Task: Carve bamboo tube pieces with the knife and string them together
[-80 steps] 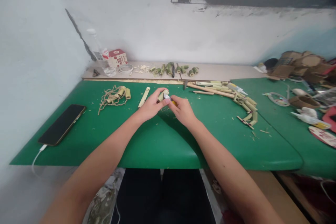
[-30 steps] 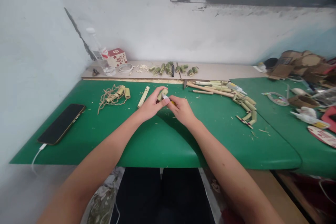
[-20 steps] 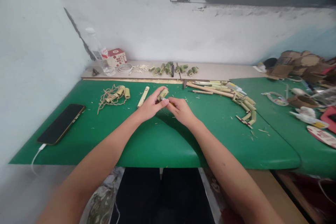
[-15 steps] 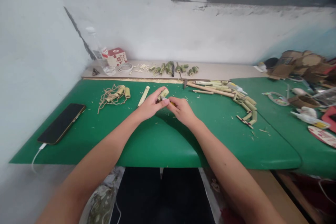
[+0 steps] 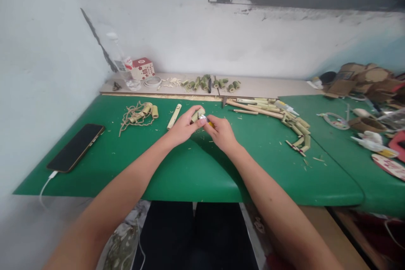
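My left hand (image 5: pixel 185 127) is closed around a short green bamboo piece (image 5: pixel 198 114) above the middle of the green table mat (image 5: pixel 190 173). In my right hand (image 5: pixel 222 133) is a utility knife (image 5: pixel 210 123) with a yellow part showing between the fingers. Its metal blade lies against the bamboo, close to my left thumb. Most of the knife's handle is hidden by my fingers. Just left of my left hand a flat bamboo strip (image 5: pixel 174 116) with a small drawn face rests on the mat.
Bamboo tubes tangled in twine (image 5: pixel 139 114) and a phone (image 5: pixel 76 147) on a cable lie to the left. At the back ledge are cut bamboo pieces (image 5: pixel 204 82), a tape roll (image 5: pixel 152 81) and a bottle (image 5: pixel 126 69). A hammer (image 5: pixel 253 108) and jointed bamboo lengths (image 5: pixel 300 128) lie right.
The knife blade has shifted and tilted against the bamboo piece, and more of its yellow part shows. Both hands keep their hold. The view has moved slightly.
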Demonstrator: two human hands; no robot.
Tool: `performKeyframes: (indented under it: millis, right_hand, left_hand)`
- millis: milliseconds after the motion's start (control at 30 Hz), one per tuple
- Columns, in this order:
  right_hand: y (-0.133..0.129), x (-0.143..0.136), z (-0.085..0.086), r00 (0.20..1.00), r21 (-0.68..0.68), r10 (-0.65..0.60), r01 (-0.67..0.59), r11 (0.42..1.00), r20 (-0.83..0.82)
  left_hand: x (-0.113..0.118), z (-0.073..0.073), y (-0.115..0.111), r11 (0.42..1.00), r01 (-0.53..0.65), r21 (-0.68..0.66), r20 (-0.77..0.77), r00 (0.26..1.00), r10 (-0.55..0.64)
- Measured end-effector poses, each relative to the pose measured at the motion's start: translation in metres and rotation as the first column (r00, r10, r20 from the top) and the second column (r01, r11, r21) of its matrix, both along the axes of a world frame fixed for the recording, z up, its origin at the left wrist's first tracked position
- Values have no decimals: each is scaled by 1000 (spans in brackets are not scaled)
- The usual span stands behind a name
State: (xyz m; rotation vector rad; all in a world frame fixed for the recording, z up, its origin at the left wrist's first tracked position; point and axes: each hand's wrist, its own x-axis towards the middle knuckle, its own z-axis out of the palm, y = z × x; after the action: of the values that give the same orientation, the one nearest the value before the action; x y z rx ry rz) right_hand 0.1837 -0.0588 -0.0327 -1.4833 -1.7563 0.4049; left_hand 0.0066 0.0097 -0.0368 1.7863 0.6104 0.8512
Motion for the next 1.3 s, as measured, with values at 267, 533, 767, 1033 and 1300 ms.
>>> performKeyframes:
  millis: [267,533,767,1033,1300]
  right_hand:
    - [0,-3,-1,992,-3,-91,92,996,89]
    - [1,-4,-2,982,8,-149,149,989,113]
    - [1,-8,2,982,33,-185,186,982,-36]
    - [3,-1,7,884,25,-164,194,981,-439]
    - [11,-2,3,754,-70,-101,72,995,-649]
  left_hand:
    - [5,-3,0,995,-94,22,13,996,94]
    - [6,-4,1,989,-146,24,4,989,146]
    - [8,-2,0,990,-142,-23,24,990,142]
    - [5,-4,-3,992,-59,-112,-16,998,58]
    - [2,1,-5,997,-31,-70,-84,996,25]
